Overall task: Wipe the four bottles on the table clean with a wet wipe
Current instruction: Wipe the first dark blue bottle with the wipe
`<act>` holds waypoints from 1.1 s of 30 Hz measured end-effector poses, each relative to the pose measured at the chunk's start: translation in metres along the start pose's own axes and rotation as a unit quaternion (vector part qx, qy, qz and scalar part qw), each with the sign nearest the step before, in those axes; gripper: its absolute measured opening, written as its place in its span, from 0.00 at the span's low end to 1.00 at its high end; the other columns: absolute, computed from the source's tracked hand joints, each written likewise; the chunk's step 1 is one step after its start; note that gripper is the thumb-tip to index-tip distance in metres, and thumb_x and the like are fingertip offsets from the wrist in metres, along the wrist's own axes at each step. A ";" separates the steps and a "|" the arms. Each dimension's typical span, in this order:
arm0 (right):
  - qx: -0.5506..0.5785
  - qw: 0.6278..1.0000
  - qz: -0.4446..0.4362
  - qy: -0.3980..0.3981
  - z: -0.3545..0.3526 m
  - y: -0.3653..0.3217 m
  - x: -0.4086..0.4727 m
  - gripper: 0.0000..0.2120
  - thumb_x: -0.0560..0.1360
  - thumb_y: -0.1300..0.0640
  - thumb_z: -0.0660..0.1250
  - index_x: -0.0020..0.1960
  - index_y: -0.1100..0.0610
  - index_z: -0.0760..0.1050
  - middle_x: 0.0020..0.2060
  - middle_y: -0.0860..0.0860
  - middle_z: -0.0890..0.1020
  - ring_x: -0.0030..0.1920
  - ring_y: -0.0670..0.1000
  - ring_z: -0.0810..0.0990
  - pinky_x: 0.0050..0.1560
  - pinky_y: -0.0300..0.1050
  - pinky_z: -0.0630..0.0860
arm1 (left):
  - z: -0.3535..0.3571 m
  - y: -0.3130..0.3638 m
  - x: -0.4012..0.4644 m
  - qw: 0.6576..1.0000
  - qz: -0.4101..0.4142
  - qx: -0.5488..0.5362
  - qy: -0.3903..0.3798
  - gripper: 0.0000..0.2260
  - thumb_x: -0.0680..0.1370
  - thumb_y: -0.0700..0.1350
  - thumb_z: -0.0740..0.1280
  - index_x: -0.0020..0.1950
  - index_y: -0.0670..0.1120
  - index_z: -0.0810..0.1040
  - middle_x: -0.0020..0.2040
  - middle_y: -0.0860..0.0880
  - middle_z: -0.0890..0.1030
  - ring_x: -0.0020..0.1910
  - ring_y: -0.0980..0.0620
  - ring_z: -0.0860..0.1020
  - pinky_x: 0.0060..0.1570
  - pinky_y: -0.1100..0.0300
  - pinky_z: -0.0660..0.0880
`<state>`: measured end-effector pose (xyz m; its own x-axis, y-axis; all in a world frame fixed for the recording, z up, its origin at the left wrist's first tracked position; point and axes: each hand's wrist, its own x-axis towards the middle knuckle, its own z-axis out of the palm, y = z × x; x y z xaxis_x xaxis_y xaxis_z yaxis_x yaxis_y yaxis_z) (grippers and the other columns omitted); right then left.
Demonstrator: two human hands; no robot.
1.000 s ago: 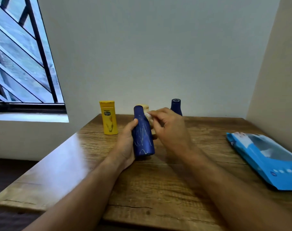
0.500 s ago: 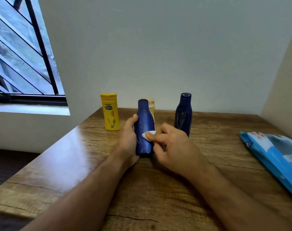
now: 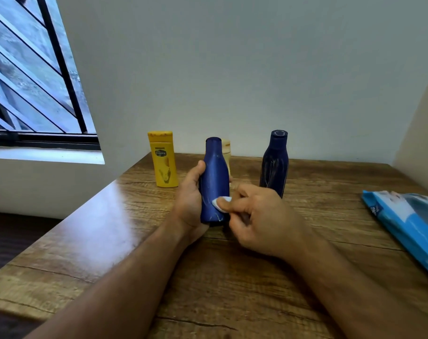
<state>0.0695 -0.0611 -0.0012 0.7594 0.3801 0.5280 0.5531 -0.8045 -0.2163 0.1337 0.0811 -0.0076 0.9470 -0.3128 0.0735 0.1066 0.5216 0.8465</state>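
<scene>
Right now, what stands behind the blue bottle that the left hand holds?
Behind the blue bottle a beige bottle stands; only its cap and right edge show. The blue bottle and the left hand cover its body, so its label and any dirt cannot be seen.

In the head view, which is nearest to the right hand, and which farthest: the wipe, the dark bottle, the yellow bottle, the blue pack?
1. Wipe: pinched in the right hand.
2. Dark bottle: standing just behind the hand.
3. Yellow bottle and blue pack: yellow far left, pack at the right edge; too close to call.
</scene>
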 end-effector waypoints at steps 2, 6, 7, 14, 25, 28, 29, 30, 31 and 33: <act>-0.017 1.000 -0.007 0.011 0.001 0.001 -0.001 0.12 0.80 0.50 0.63 0.60 0.49 0.80 0.42 0.44 0.73 0.38 0.42 0.73 0.40 0.38 0.77 | 0.000 0.000 -0.002 1.000 0.001 0.013 -0.004 0.22 0.83 0.56 0.56 0.55 0.41 0.80 0.44 0.42 0.83 0.41 0.47 0.82 0.46 0.53 0.79; -0.017 0.987 0.032 0.159 0.002 -0.001 0.016 0.13 0.80 0.53 0.64 0.63 0.53 0.79 0.44 0.43 0.72 0.38 0.41 0.72 0.43 0.25 0.73 | 0.004 -0.002 -0.010 0.998 -0.001 0.049 -0.029 0.21 0.83 0.55 0.57 0.64 0.43 0.79 0.54 0.41 0.84 0.51 0.45 0.83 0.56 0.49 0.79; -0.012 0.982 0.042 0.183 0.002 -0.003 0.021 0.13 0.80 0.54 0.65 0.64 0.53 0.79 0.45 0.43 0.70 0.38 0.41 0.71 0.44 0.22 0.70 | 0.005 -0.002 -0.011 0.998 0.001 0.051 -0.029 0.20 0.83 0.55 0.57 0.65 0.43 0.79 0.56 0.41 0.84 0.53 0.45 0.83 0.57 0.48 0.78; 0.000 0.999 -0.005 0.032 0.001 -0.003 0.009 0.12 0.80 0.52 0.64 0.61 0.50 0.80 0.43 0.45 0.75 0.39 0.41 0.73 0.41 0.33 0.73 | 0.002 0.002 -0.009 0.999 0.025 0.043 0.021 0.21 0.84 0.55 0.56 0.61 0.40 0.79 0.46 0.41 0.84 0.42 0.47 0.83 0.45 0.53 0.81; 0.039 0.988 0.067 0.137 0.006 -0.005 0.020 0.13 0.81 0.51 0.63 0.62 0.51 0.80 0.42 0.43 0.74 0.37 0.38 0.73 0.39 0.25 0.69 | 0.001 0.000 -0.010 0.999 0.022 0.029 -0.006 0.19 0.84 0.54 0.56 0.58 0.42 0.81 0.48 0.42 0.85 0.46 0.47 0.84 0.52 0.52 0.80; 0.038 0.998 0.013 0.047 0.005 -0.006 0.011 0.10 0.79 0.51 0.65 0.57 0.51 0.82 0.40 0.43 0.74 0.36 0.39 0.73 0.37 0.29 0.69 | -0.002 0.003 -0.009 1.000 0.019 -0.002 0.016 0.21 0.84 0.56 0.56 0.57 0.41 0.79 0.43 0.42 0.83 0.40 0.47 0.82 0.44 0.53 0.80; 0.038 0.999 -0.005 0.010 0.004 -0.006 0.006 0.10 0.79 0.51 0.66 0.56 0.51 0.83 0.39 0.42 0.74 0.35 0.39 0.73 0.37 0.30 0.69 | -0.003 0.004 -0.009 0.999 0.019 -0.009 0.025 0.23 0.83 0.57 0.56 0.60 0.40 0.78 0.43 0.41 0.83 0.39 0.46 0.81 0.43 0.53 0.79; 0.037 0.999 -0.015 -0.013 0.003 -0.006 0.002 0.09 0.78 0.52 0.67 0.55 0.50 0.83 0.37 0.40 0.72 0.35 0.39 0.72 0.38 0.30 0.68 | -0.005 0.004 -0.007 0.999 0.019 -0.013 0.031 0.24 0.83 0.58 0.56 0.63 0.40 0.76 0.43 0.41 0.82 0.38 0.46 0.80 0.43 0.53 0.77; 0.037 0.999 -0.021 -0.019 0.002 -0.005 0.000 0.09 0.77 0.53 0.67 0.55 0.51 0.83 0.36 0.39 0.71 0.34 0.38 0.72 0.38 0.29 0.67 | -0.006 0.004 -0.007 0.999 0.016 -0.016 0.033 0.24 0.83 0.59 0.56 0.65 0.40 0.76 0.44 0.40 0.82 0.38 0.46 0.80 0.43 0.52 0.76; 0.035 0.999 -0.031 -0.005 0.000 -0.003 0.000 0.09 0.76 0.54 0.69 0.55 0.51 0.84 0.35 0.38 0.71 0.33 0.37 0.71 0.37 0.28 0.66 | -0.006 0.004 -0.005 0.999 0.008 -0.020 0.031 0.24 0.83 0.59 0.56 0.64 0.40 0.76 0.44 0.40 0.82 0.39 0.46 0.80 0.44 0.52 0.76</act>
<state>0.0680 -0.0589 -0.0008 0.7264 0.4334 0.5333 0.6214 -0.7457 -0.2404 0.1308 0.0896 -0.0077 0.9655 -0.2550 0.0528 0.1022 0.5573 0.8240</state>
